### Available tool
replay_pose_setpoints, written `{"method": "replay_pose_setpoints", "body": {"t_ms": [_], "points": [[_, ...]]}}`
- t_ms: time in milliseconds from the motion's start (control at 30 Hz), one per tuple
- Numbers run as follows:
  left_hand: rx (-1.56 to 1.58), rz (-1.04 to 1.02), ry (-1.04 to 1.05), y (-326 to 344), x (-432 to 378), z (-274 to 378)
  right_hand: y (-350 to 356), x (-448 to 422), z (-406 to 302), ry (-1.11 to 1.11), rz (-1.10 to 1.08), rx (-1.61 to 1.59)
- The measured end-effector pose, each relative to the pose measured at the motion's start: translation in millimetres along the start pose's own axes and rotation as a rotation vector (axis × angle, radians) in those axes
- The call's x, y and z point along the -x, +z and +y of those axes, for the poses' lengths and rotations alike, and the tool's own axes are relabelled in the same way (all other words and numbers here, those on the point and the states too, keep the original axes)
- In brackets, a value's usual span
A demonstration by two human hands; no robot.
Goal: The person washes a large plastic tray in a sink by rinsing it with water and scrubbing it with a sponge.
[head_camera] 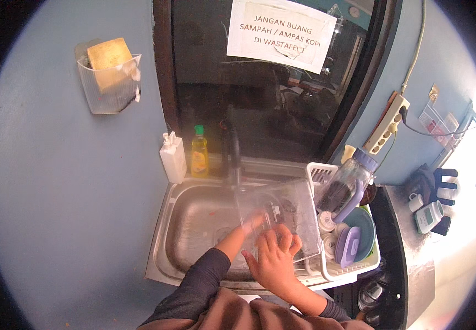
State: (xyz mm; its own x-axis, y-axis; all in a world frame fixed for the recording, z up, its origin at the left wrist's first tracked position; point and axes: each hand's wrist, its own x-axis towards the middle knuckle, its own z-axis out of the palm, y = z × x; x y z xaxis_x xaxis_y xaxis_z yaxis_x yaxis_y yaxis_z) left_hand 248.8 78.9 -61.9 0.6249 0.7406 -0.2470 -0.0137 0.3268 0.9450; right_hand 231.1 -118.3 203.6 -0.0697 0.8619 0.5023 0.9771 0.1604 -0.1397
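Note:
A clear plastic container (304,218) is tilted over the right part of the stainless steel sink (192,218). My left hand (255,220) is seen blurred through its clear wall; whether the fingers grip it is hard to tell. Against the container's near side rests my right hand (274,255), fingers bent and thumb spread; its exact hold cannot be made out. Behind the container stands the dark faucet (233,152), its lower end blurred. Some of the sink's right side is hidden by the container and my hands.
Right of the sink, a white dish rack (328,268) holds a lidded pitcher (343,189), bowls and lids. A yellow dish soap bottle (199,154) and white pump bottle (173,159) stand behind the sink. A power strip (386,123) and sponge holder (108,90) are on the walls.

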Motion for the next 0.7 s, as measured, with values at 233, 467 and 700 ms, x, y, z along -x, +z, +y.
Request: {"method": "replay_pose_setpoints", "body": {"t_ms": [233,467,700], "points": [[-0.200,0.075,-0.141,-50,38,3,-2,1,5,0.054,-0.001,-0.140],[0.010,0.164,-0.199,-129,142,30,36,-2,65,0.336,0.037,-0.652],[0.046,0.511,-0.186,-153,198,60,119,13,125,0.478,-0.038,-1.059]]}}
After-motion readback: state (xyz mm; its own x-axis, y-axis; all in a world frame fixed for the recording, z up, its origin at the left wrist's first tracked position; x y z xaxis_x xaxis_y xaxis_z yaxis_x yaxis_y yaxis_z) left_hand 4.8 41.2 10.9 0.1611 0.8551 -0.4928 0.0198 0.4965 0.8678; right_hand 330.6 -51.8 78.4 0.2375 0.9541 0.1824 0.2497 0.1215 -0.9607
